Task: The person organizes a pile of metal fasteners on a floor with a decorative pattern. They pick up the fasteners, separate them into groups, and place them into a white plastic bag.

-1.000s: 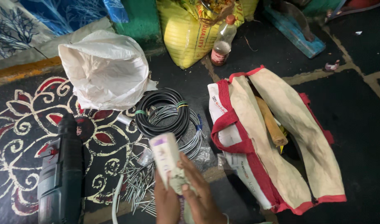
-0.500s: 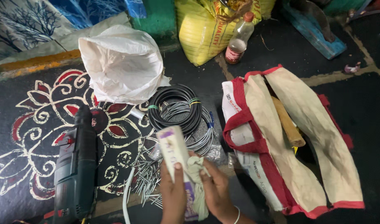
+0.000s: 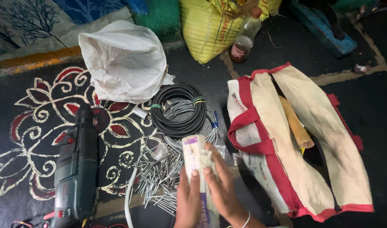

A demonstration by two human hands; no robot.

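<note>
Both hands come up from the bottom edge, close together at lower centre, over a dark floor w/ a painted red-and-cream flower pattern (image 3: 37, 126). The left hand (image 3: 188, 198) sits palm-in, fingers pointing up and curled partway, thumb up along the front of a long pale carton (image 3: 196, 162) w/ a purple stripe; it's closed on the box's left side. The right hand (image 3: 221, 185) angles in from the lower right, wrist w/ a thin white bangle (image 3: 245, 220), fingers bent over the carton's right edge and pinching something small and pale at the box front; what exactly, can't tell. The carton stands roughly upright, tilted a bit left, its top near the coils, its lower part hidden btw the palms.

Just behind the carton: a black cable coil (image 3: 179, 110) lying on a grey wire coil (image 3: 202, 126). Left of the hands, a loose heap of steel nails (image 3: 159, 177) and a white tube (image 3: 128, 202). Further left, a dark green power drill (image 3: 75, 169) lies lengthwise on the pattern. Right of the hands, an open red-and-beige tool bag (image 3: 312, 143) w/ a wooden handle (image 3: 295, 123) inside. At the back: a white plastic bag (image 3: 124, 61), a yellow sack (image 3: 208, 29), a bottle (image 3: 244, 36).
</note>
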